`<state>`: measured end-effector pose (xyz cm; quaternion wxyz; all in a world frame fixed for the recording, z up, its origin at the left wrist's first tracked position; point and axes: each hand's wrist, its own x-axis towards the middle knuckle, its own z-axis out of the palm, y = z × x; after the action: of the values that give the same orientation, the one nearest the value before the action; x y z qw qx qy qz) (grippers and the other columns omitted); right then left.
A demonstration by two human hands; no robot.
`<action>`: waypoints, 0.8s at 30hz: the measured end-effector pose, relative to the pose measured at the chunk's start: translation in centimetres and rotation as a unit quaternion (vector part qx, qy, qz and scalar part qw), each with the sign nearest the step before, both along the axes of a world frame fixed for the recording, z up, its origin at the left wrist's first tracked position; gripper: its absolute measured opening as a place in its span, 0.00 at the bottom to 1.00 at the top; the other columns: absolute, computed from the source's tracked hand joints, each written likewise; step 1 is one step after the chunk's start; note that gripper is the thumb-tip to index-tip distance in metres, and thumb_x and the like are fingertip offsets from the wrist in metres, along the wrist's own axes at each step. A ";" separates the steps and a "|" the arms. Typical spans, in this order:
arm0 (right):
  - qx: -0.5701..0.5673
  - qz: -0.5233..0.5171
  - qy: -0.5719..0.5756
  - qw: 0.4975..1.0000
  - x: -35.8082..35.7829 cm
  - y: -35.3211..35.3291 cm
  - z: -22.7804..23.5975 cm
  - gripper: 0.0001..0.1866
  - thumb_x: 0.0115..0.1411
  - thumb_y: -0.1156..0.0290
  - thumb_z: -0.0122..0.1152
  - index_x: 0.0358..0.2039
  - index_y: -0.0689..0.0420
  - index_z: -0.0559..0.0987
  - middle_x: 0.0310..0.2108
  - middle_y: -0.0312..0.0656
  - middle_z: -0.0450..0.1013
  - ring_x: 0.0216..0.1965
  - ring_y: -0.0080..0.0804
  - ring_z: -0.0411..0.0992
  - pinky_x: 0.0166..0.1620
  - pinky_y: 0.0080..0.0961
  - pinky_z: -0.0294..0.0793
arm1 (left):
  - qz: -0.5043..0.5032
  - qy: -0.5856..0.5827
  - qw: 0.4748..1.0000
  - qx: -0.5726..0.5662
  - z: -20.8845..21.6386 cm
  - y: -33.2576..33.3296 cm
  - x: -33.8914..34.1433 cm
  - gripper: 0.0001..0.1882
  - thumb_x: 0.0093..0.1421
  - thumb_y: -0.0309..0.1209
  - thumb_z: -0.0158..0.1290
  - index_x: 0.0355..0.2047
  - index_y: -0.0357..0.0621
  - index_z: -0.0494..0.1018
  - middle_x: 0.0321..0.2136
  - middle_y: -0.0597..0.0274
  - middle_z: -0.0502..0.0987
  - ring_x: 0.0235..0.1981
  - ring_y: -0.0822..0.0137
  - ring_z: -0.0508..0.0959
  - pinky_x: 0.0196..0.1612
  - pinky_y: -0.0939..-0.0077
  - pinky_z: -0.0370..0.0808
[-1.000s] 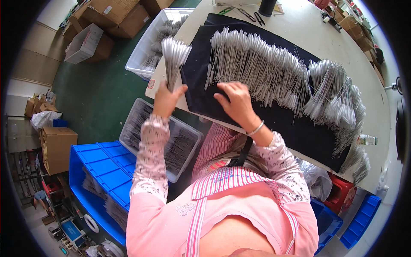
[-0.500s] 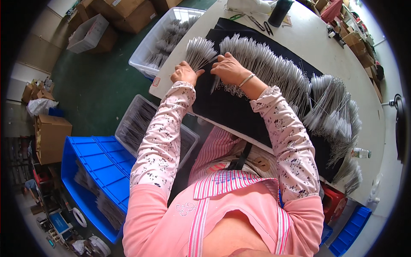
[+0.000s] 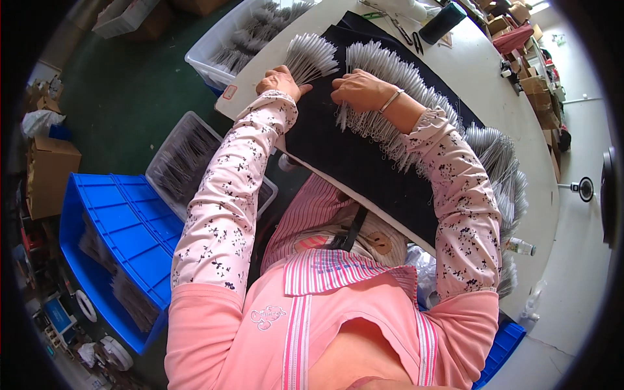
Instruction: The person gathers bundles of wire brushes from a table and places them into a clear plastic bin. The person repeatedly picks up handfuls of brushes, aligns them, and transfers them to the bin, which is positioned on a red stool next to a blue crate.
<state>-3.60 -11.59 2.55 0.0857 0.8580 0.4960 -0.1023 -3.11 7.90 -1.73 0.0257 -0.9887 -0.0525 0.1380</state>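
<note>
A fanned bunch of thin wire brushes [image 3: 312, 53] with pale grey bristle tips is gripped low down by my left hand [image 3: 279, 82], near the table's left end. My right hand [image 3: 365, 91] is closed, fingers curled, at the left end of a long row of the same brushes [image 3: 404, 75]. What its fingers pinch, if anything, is hidden. The row lies on a black cloth [image 3: 325, 140], with looped wire ends toward me. Farther right, more brushes [image 3: 494, 146] lie in a heap, partly behind my right sleeve.
The pale table [image 3: 520, 130] holds a dark cylinder [image 3: 443, 23], scissors [image 3: 402, 29] and a small clear bottle [image 3: 520, 246]. Left of it stand a clear bin [image 3: 205, 62] of brushes, a lower clear bin [image 3: 185, 140] and blue crates [image 3: 130, 221]. Cartons [image 3: 52, 172] stand farther left.
My right hand has drawn away to the right from the left-hand bunch, its fingers more curled. My left hand keeps hold of the bunch. The whole view has shifted.
</note>
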 end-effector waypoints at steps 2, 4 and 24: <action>0.018 0.015 -0.018 1.000 0.1 -0.7 0.3 0.06 0.49 0.70 0.60 0.30 0.51 0.77 0.33 0.34 0.72 0.40 0.34 0.72 0.42 0.31 0.71 | -0.014 -0.007 0.999 0.035 -0.2 -0.3 0.0 0.52 0.51 0.72 0.39 0.58 0.34 0.56 0.48 0.45 0.72 0.48 0.53 0.75 0.49 0.62 0.72; 0.036 0.025 -0.030 0.999 0.1 -1.2 0.3 0.05 0.50 0.70 0.59 0.29 0.52 0.77 0.33 0.34 0.71 0.41 0.34 0.72 0.42 0.30 0.71 | -0.026 -0.044 0.990 0.135 -0.9 -0.8 -0.5 0.53 0.52 0.74 0.32 0.57 0.35 0.57 0.40 0.46 0.77 0.40 0.52 0.80 0.49 0.56 0.72; 0.381 -0.086 0.035 0.920 -4.0 -5.9 5.3 0.07 0.59 0.77 0.53 0.38 0.60 0.73 0.44 0.43 0.73 0.46 0.36 0.72 0.50 0.29 0.70 | -0.017 0.012 1.000 0.005 3.8 2.5 -2.4 0.54 0.41 0.73 0.51 0.59 0.45 0.61 0.55 0.54 0.67 0.57 0.54 0.68 0.59 0.43 0.58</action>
<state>-7.61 -17.49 7.87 -0.2740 0.8611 0.4244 0.0576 -5.56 10.40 2.12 0.0338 -0.9876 -0.0366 0.1487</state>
